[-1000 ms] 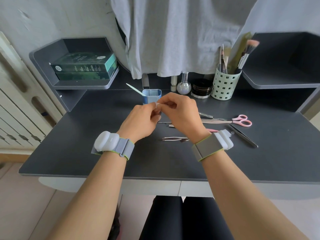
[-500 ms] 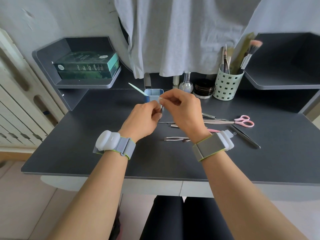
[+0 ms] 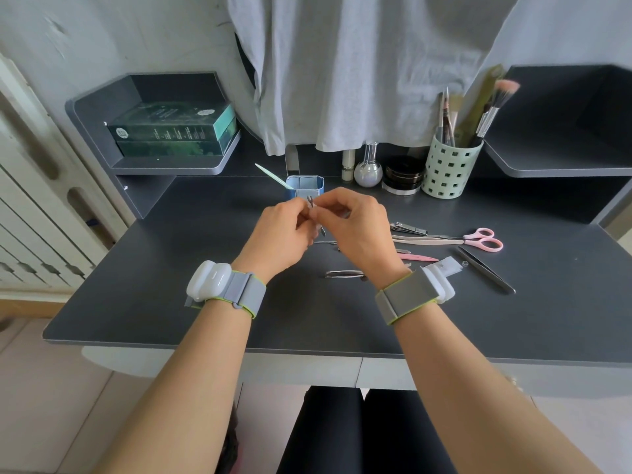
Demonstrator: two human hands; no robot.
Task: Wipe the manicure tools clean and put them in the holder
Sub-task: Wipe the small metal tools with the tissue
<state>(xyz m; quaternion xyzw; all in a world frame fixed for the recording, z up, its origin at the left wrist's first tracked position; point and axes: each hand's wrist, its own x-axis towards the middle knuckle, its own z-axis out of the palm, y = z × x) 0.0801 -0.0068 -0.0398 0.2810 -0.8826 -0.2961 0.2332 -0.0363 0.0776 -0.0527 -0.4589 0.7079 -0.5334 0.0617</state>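
Note:
My left hand (image 3: 278, 234) and my right hand (image 3: 357, 227) meet above the desk, just in front of the blue holder (image 3: 306, 187). Both pinch a slim metal tool (image 3: 310, 200), whose tip pokes up between the fingertips. Whether a wipe lies under my right fingers I cannot tell. A pale green file (image 3: 270, 173) leans out of the holder. On the desk to the right lie a nail clipper (image 3: 408, 229), pink scissors (image 3: 483, 239), a beige tool (image 3: 424, 240), a pink tool (image 3: 418, 257), metal tweezers (image 3: 343, 274) and black tweezers (image 3: 487, 271).
A green perforated cup (image 3: 449, 172) with brushes, a round bottle (image 3: 367, 172) and a black jar (image 3: 402, 176) stand at the desk's back. Green boxes (image 3: 174, 131) sit on the left shelf. A grey cloth (image 3: 342, 70) hangs above. A white packet (image 3: 448, 264) lies by my right wrist.
The tool's metal tip now sticks up between my fingertips, where a white scrap showed before. Both hands stay together in front of the holder.

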